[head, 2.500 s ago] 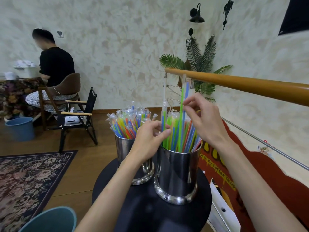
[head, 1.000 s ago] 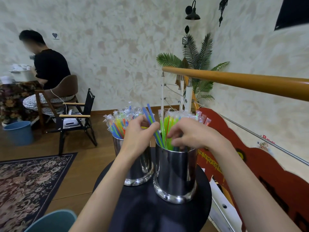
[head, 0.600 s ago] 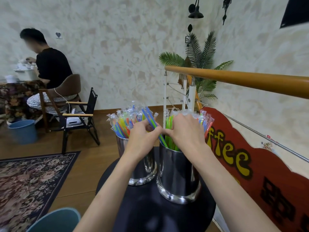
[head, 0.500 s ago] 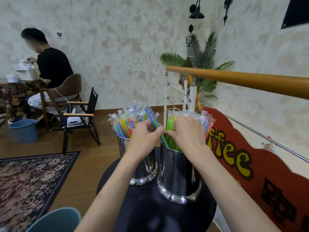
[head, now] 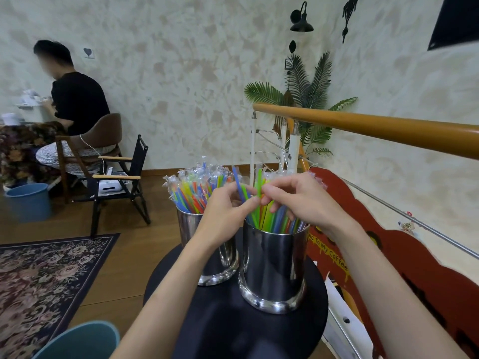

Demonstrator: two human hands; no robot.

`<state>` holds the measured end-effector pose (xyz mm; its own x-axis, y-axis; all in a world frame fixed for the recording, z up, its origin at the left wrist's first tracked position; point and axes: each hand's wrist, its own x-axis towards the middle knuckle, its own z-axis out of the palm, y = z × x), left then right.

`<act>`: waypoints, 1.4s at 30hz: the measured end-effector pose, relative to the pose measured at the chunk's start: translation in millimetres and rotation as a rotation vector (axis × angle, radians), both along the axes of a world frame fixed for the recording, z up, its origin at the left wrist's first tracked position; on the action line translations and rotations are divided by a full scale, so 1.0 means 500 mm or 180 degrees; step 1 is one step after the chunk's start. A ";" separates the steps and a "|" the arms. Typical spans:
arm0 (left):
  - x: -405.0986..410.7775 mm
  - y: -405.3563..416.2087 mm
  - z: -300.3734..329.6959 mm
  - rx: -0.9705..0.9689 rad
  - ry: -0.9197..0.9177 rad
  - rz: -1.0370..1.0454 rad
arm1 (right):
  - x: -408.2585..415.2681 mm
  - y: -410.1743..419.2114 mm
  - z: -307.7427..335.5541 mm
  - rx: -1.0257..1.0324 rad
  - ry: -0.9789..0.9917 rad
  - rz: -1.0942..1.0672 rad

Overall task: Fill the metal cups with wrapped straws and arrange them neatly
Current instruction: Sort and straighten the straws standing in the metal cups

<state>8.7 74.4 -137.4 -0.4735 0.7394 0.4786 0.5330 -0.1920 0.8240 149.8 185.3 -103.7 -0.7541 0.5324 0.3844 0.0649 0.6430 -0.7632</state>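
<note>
Two shiny metal cups stand side by side on a small round black table point(head: 233, 330). The near right cup point(head: 273, 265) holds green, blue and yellow wrapped straws point(head: 274, 221). The far left cup point(head: 215, 255) is packed with mixed coloured wrapped straws point(head: 193, 187). My left hand point(head: 225, 216) pinches a blue wrapped straw point(head: 239, 186) that leans left above the right cup. My right hand point(head: 300, 200) pinches a green wrapped straw point(head: 258, 181) standing upright in the same cup. The fingertips of both hands almost meet over the cup's left rim.
An orange wooden handrail point(head: 375, 128) crosses close above and right of the table. A red coffee-shop sign point(head: 404, 260) stands to the right. A teal bin point(head: 77, 340) sits at the lower left. A seated person point(head: 75, 99), a folding chair point(head: 119, 182) and a patterned rug point(head: 39, 278) are further left.
My right hand has lifted off the tops of the straws and now pinches one green straw. The left hand keeps its hold on the blue straw, which leans further left.
</note>
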 end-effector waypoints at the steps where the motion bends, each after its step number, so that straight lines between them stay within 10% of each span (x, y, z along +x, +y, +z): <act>1: 0.001 0.002 -0.002 -0.0061 0.0020 0.0060 | 0.010 0.006 0.001 -0.0006 -0.0029 -0.0138; 8: 0.002 0.016 -0.015 -0.0246 -0.0020 0.0037 | 0.054 0.026 -0.012 0.0966 -0.1239 -0.1529; 15: 0.010 0.024 -0.025 -0.0347 0.0078 0.0119 | 0.000 -0.002 -0.057 0.1531 -0.1157 -0.2232; 42: 0.015 0.040 -0.029 -0.0279 0.0114 -0.0122 | 0.027 0.024 -0.045 -0.0064 -0.0113 -0.0783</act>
